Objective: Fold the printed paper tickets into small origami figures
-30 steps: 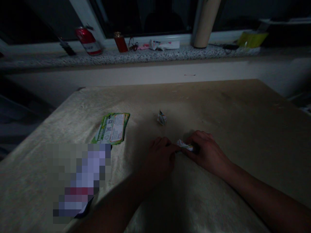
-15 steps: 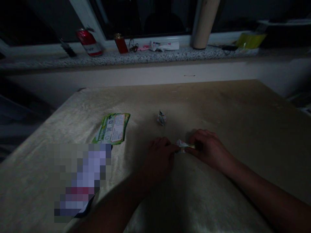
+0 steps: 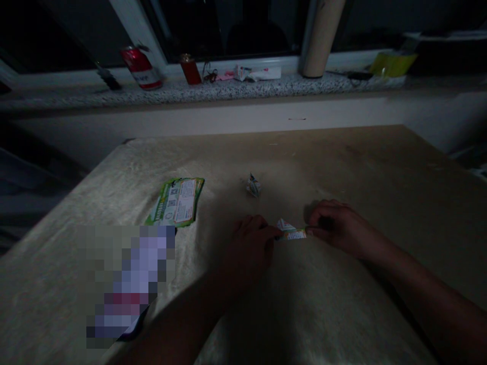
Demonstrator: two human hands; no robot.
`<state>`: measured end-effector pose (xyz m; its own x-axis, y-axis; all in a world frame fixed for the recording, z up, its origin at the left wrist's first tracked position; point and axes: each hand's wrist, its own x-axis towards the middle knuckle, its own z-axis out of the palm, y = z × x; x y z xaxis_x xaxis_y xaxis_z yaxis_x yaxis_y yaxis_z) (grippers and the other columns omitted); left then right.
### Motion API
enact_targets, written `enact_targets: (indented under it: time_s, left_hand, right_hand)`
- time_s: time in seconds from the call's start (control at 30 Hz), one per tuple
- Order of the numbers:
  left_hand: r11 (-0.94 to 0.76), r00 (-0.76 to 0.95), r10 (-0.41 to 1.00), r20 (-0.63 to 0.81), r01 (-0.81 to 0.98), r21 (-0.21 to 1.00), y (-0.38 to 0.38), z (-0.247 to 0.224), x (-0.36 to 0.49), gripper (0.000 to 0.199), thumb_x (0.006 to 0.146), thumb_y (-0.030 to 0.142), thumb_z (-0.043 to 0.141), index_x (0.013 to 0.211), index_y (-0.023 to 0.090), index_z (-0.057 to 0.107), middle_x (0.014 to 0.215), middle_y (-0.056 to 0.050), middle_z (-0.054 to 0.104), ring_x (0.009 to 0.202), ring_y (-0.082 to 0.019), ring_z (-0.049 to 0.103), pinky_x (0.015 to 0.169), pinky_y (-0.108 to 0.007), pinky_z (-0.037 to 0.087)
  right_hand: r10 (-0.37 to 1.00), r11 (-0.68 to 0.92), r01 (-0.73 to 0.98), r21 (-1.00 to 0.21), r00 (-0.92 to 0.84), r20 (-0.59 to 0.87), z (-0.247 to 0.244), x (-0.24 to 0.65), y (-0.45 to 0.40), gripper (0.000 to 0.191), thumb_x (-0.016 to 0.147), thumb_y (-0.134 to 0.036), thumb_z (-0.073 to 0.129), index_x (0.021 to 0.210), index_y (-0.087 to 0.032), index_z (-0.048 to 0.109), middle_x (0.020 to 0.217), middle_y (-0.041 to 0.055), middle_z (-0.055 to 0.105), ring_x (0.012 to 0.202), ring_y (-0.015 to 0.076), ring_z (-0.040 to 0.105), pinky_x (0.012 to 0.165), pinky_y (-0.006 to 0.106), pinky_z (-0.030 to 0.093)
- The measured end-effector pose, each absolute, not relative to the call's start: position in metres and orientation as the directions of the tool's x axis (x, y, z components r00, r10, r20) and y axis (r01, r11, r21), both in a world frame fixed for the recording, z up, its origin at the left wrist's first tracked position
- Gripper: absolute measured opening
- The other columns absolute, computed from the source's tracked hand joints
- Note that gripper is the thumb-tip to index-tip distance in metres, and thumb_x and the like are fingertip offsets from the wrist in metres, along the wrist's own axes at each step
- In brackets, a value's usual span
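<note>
Between my hands lies a small folded piece of printed wrapper (image 3: 292, 233), with a pale triangular flap standing up from a narrow flat strip. My left hand (image 3: 253, 238) pinches or presses its left end against the table, fingers closed. At the strip's right end my right hand (image 3: 333, 223) has thumb and forefinger closed on the tip. Beyond them stands a small folded paper shape (image 3: 253, 186) with a pointed top, printed much like the wrapper. My hands do not touch it.
A green printed packet (image 3: 177, 200) lies on the table (image 3: 342, 157) at left, beside a pixelated phone-like object (image 3: 133, 281). On the granite sill stand a red can (image 3: 141, 68), a small red-brown bottle (image 3: 190, 69), a cardboard tube (image 3: 321, 40) and a yellow container (image 3: 393, 64).
My right hand has slid right along the wrapper to its end, uncovering more of the printed strip. My left hand stays in place.
</note>
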<state>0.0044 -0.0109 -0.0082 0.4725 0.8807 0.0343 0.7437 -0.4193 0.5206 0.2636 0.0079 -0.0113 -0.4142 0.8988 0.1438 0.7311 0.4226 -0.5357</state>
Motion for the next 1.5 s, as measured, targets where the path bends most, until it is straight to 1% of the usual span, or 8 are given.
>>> enact_targets:
  time_s: [0.17, 0.3, 0.43, 0.63, 0.83, 1.0, 1.23, 1.5]
  left_hand:
    - [-0.419, 0.476, 0.879, 0.026, 0.745, 0.519, -0.011, -0.008, 0.004, 0.033, 0.093, 0.011, 0.057, 0.115, 0.027, 0.075, 0.103, -0.005, 0.066, 0.101, -0.024, 0.057, 0.093, -0.042, 0.042]
    - [-0.438, 0.485, 0.873, 0.045, 0.741, 0.509, -0.01, -0.009, 0.005, 0.03, 0.094, 0.014, 0.058, 0.114, 0.028, 0.074, 0.102, -0.005, 0.067, 0.102, -0.024, 0.058, 0.094, -0.041, 0.042]
    - [-0.431, 0.459, 0.886, 0.062, 0.767, 0.475, -0.009, -0.009, 0.011, 0.017, 0.098, 0.027, 0.057, 0.105, 0.022, 0.071, 0.103, -0.006, 0.069, 0.102, -0.025, 0.059, 0.095, -0.042, 0.042]
    - [-0.372, 0.384, 0.921, 0.07, 0.809, 0.456, -0.006, -0.006, 0.018, 0.018, 0.093, 0.036, 0.064, 0.101, 0.019, 0.066, 0.1, -0.007, 0.072, 0.097, -0.027, 0.063, 0.095, -0.046, 0.042]
    - [-0.322, 0.372, 0.927, -0.042, 0.851, 0.415, -0.002, 0.005, 0.011, 0.015, 0.092, 0.034, 0.066, 0.097, 0.02, 0.068, 0.097, -0.007, 0.073, 0.096, -0.027, 0.066, 0.093, -0.046, 0.043]
    - [-0.278, 0.347, 0.933, -0.094, 0.862, 0.423, 0.003, 0.006, 0.0, 0.018, 0.087, 0.032, 0.069, 0.1, 0.02, 0.07, 0.097, -0.007, 0.074, 0.095, -0.027, 0.068, 0.091, -0.044, 0.045]
    - [-0.231, 0.341, 0.926, -0.16, 0.849, 0.475, 0.01, 0.007, -0.015, 0.019, 0.081, 0.025, 0.071, 0.1, 0.021, 0.073, 0.095, -0.005, 0.075, 0.092, -0.025, 0.069, 0.082, -0.037, 0.05]
    - [-0.289, 0.401, 0.909, -0.113, 0.801, 0.524, 0.011, -0.001, -0.019, 0.019, 0.08, 0.019, 0.069, 0.098, 0.021, 0.075, 0.095, -0.005, 0.073, 0.093, -0.024, 0.067, 0.088, -0.039, 0.049]
  right_hand:
    - [0.885, 0.452, 0.622, -0.639, -0.399, 0.239, -0.005, 0.252, 0.005, 0.011, 0.093, -0.027, 0.065, 0.083, -0.022, 0.067, 0.083, 0.0031, 0.07, 0.082, 0.02, 0.065, 0.079, 0.035, 0.048]
    - [0.872, 0.48, 0.644, -0.595, -0.424, 0.245, -0.007, 0.236, -0.001, 0.014, 0.093, -0.031, 0.066, 0.083, -0.022, 0.068, 0.084, 0.0039, 0.068, 0.084, 0.021, 0.064, 0.08, 0.036, 0.047]
    - [0.865, 0.497, 0.702, -0.509, -0.446, 0.23, -0.016, 0.227, -0.004, 0.011, 0.09, -0.032, 0.072, 0.084, -0.023, 0.069, 0.09, 0.0044, 0.068, 0.092, 0.0233, 0.063, 0.086, 0.04, 0.043]
    - [0.882, 0.467, 0.727, -0.504, -0.423, 0.206, -0.02, 0.227, -0.003, 0.009, 0.089, -0.032, 0.075, 0.084, -0.025, 0.071, 0.093, 0.0042, 0.068, 0.093, 0.0239, 0.062, 0.084, 0.039, 0.043]
    - [0.887, 0.457, 0.739, -0.494, -0.419, 0.194, -0.019, 0.229, -0.002, 0.009, 0.086, -0.03, 0.077, 0.082, -0.025, 0.071, 0.091, 0.0032, 0.069, 0.092, 0.0238, 0.063, 0.084, 0.039, 0.043]
    - [0.888, 0.457, 0.737, -0.498, -0.414, 0.201, -0.019, 0.232, -0.001, 0.006, 0.084, -0.028, 0.079, 0.082, -0.026, 0.073, 0.092, 0.0029, 0.07, 0.092, 0.0234, 0.064, 0.084, 0.04, 0.044]
    - [0.901, 0.428, 0.742, -0.516, -0.396, 0.179, -0.017, 0.236, 0.0, 0.009, 0.083, -0.028, 0.079, 0.08, -0.025, 0.072, 0.093, 0.0027, 0.071, 0.093, 0.0231, 0.064, 0.087, 0.041, 0.045]
    - [0.902, 0.418, 0.705, -0.572, -0.397, 0.17, -0.02, 0.247, 0.008, 0.014, 0.079, -0.025, 0.083, 0.086, -0.024, 0.071, 0.097, 0.0039, 0.072, 0.094, 0.0232, 0.066, 0.086, 0.04, 0.048]
